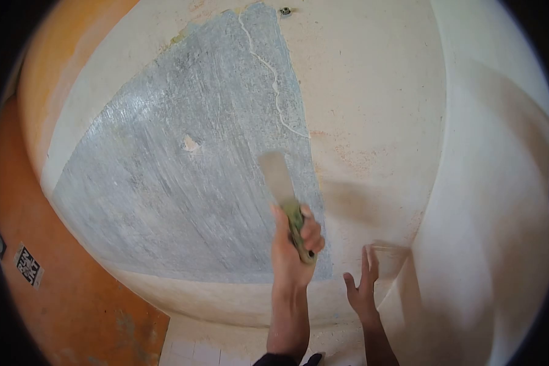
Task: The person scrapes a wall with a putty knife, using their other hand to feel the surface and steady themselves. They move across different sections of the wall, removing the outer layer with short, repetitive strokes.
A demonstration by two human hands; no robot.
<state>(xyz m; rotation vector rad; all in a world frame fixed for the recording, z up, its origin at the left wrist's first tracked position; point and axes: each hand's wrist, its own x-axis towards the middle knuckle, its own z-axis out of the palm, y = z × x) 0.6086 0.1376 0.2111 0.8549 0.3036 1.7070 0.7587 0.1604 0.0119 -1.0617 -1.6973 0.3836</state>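
Observation:
My left hand is wrapped around the green handle of a scraper, its palm side toward me. The wide, flat blade points up and is smeared by motion. Behind the blade is a large grey-blue patch on the pale wall, near the patch's right edge. My right hand is lower right, thumb and fingers spread, close against the pale wall by the corner, holding nothing.
A wavy pale line runs down the patch's upper right; a small chipped spot shows left of centre. A small metal fitting sits at the top. Orange surface with a lettered sticker lies left. White side wall stands right.

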